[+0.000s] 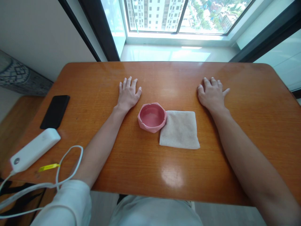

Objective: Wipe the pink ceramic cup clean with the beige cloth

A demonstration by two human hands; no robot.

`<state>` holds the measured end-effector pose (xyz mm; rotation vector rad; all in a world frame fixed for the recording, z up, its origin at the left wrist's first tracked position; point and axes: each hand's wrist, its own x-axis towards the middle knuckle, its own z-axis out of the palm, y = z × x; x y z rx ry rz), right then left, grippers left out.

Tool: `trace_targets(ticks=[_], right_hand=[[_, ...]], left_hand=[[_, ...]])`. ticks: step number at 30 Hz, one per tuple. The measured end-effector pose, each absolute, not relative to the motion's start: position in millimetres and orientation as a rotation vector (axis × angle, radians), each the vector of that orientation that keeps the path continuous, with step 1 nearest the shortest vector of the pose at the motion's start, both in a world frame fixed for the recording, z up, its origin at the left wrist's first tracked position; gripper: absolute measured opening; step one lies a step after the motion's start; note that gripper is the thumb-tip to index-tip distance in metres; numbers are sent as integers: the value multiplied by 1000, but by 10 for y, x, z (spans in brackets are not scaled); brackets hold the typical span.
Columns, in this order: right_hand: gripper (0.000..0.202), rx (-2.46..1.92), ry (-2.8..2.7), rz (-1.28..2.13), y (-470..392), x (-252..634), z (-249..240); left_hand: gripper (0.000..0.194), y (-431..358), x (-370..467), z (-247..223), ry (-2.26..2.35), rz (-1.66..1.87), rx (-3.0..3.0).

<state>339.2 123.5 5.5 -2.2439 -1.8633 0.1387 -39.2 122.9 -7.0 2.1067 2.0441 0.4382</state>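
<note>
While my left hand (128, 93) and right hand (212, 94) lie flat, fingers spread and holding nothing, on the glossy orange wooden table (150, 169), a pink faceted bowl (152, 117) sits between them, touching a folded beige cloth (180, 129) at its right; the bowl looks like glazed ceramic, stiff, smooth and breakable, best gripped across its thick rim, the cloth soft and light, easy to pinch at a corner
</note>
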Motion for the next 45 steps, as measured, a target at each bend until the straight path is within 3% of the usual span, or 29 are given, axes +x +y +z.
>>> trace_targets(ticks=[35,42,45], right_hand=[[75,-2243,-1873,154,1234,3404,56],[72,-2236,-1868,148,1236,3402,55],[74,-2244,-1867,155,1222,3382,73]], left_hand=[[74,1236,-413,-86,2033,466,2112],[69,1231,-424,-106,2031,497,2097],[57,1240,-412,-68,1987,679,2072]])
